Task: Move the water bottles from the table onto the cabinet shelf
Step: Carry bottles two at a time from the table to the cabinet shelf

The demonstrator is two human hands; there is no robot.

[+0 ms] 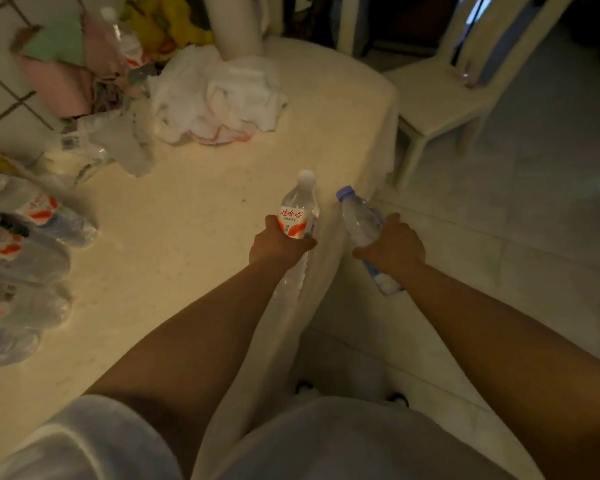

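Over table point(174, 258) edge, two bottles: left grip point(278, 245) round one point(297, 216); right grip point(394, 245) round other point(362, 221)

Red "娃哈哈" on white-capped bottle point(298, 209)

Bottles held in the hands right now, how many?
2: red-label bottle in the left hand at the table's edge; blue-cap bottle in the right hand past the edge.

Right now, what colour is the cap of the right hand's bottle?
Blue cap, head view.
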